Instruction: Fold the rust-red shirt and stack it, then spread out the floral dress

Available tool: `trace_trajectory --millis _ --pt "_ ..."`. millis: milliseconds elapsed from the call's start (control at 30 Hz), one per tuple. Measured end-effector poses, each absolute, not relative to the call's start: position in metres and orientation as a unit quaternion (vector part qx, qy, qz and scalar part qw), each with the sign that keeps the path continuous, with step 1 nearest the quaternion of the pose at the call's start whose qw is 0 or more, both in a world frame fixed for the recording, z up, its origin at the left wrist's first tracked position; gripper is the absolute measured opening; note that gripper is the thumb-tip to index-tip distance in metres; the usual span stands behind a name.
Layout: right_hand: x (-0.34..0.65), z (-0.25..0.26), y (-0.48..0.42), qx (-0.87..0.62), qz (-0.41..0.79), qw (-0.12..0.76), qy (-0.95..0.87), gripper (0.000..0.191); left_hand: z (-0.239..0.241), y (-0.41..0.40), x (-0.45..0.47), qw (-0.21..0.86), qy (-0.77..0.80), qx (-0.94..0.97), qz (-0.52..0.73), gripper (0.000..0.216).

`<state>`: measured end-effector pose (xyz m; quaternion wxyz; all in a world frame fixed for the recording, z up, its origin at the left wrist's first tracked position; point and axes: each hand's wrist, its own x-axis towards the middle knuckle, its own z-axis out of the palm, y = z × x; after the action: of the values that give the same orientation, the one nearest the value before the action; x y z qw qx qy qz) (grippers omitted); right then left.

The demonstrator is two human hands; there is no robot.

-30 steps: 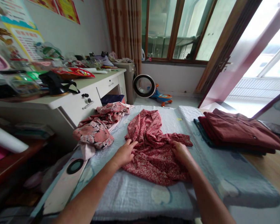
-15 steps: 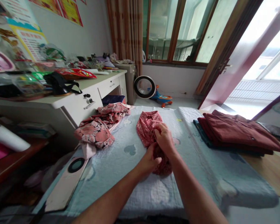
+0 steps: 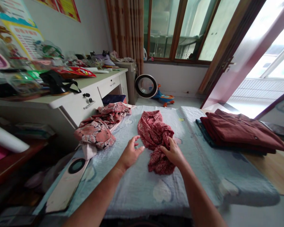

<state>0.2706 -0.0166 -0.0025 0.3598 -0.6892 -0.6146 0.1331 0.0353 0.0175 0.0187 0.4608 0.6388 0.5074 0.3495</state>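
A red small-print garment (image 3: 154,132) lies bunched into a narrow heap in the middle of a pale blue quilted pad (image 3: 137,186). My right hand (image 3: 174,153) rests on the near part of the heap, fingers closed on a fold of the cloth. My left hand (image 3: 130,153) hovers just left of the garment with fingers spread apart, holding nothing. Both forearms reach in from the lower edge.
A pink floral garment (image 3: 101,126) is piled at the pad's left edge. Folded dark red clothes (image 3: 241,130) are stacked at the right. A cluttered white desk (image 3: 68,97) stands to the left; a round fan (image 3: 146,86) and a toy car sit on the floor beyond.
The garment, spread wide a second ago, was gathered into a narrow bundle. My left hand has let go and moved left, open. My right hand has slid nearer along the heap.
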Motion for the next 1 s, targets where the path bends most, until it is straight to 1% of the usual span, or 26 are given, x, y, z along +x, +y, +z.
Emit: trace_trajectory --millis 100,167,200,267,333,400,467,500,533,567,633,667,733,767,867,900,933,1000 --pt "0.24 -0.005 -0.026 -0.632 0.106 0.373 -0.67 0.049 0.032 0.02 0.053 0.514 0.466 0.631 0.348 0.066" --pt "0.218 0.002 -0.035 -0.597 0.096 0.343 -0.719 0.046 0.033 0.025 0.062 0.544 0.444 0.613 0.361 0.067" --pt "0.208 0.006 -0.04 -0.574 0.1 0.319 -0.747 0.046 0.032 0.028 0.064 0.54 0.448 0.61 0.368 0.067" --pt "0.194 0.015 -0.048 -0.525 0.118 0.275 -0.796 0.047 0.026 0.035 0.064 0.479 0.491 0.631 0.363 0.06" --pt "0.19 0.02 -0.053 -0.485 0.145 0.26 -0.822 0.046 0.019 0.042 0.058 0.372 0.557 0.674 0.311 0.043" --pt "0.194 0.022 -0.054 -0.467 0.172 0.289 -0.818 0.04 0.014 0.047 0.048 0.273 0.605 0.707 0.244 0.027" --pt "0.205 0.02 -0.052 -0.491 0.173 0.337 -0.784 0.035 0.013 0.05 0.035 0.221 0.626 0.716 0.214 0.025" --pt "0.212 0.018 -0.051 -0.524 0.16 0.352 -0.759 0.035 0.013 0.052 0.028 0.21 0.63 0.713 0.222 0.026" --pt "0.219 0.015 -0.049 -0.569 0.141 0.35 -0.731 0.038 0.014 0.054 0.021 0.207 0.633 0.705 0.241 0.026" --pt "0.226 0.011 -0.049 -0.618 0.125 0.33 -0.702 0.045 0.014 0.056 0.014 0.209 0.636 0.691 0.271 0.026" --pt "0.236 0.002 -0.049 -0.691 0.126 0.259 -0.663 0.068 0.015 0.06 0.0 0.226 0.637 0.647 0.352 0.024" --pt "0.238 -0.003 -0.05 -0.704 0.141 0.224 -0.659 0.077 0.015 0.062 -0.006 0.242 0.634 0.618 0.397 0.024" --pt "0.235 -0.011 -0.053 -0.697 0.179 0.176 -0.671 0.09 0.013 0.064 -0.014 0.287 0.615 0.555 0.48 0.025" --pt "0.23 -0.015 -0.055 -0.687 0.193 0.166 -0.681 0.095 0.012 0.064 -0.016 0.308 0.603 0.528 0.512 0.027" --pt "0.206 -0.021 -0.057 -0.649 0.205 0.179 -0.71 0.103 0.007 0.059 -0.017 0.328 0.587 0.494 0.551 0.028" --pt "0.198 -0.021 -0.057 -0.632 0.204 0.196 -0.722 0.1 0.006 0.057 -0.016 0.321 0.588 0.502 0.546 0.026" --pt "0.191 -0.021 -0.056 -0.61 0.204 0.215 -0.735 0.093 0.006 0.055 -0.016 0.311 0.592 0.515 0.536 0.025" --pt "0.185 -0.019 -0.053 -0.561 0.21 0.26 -0.757 0.07 0.007 0.053 -0.018 0.293 0.595 0.541 0.517 0.024"
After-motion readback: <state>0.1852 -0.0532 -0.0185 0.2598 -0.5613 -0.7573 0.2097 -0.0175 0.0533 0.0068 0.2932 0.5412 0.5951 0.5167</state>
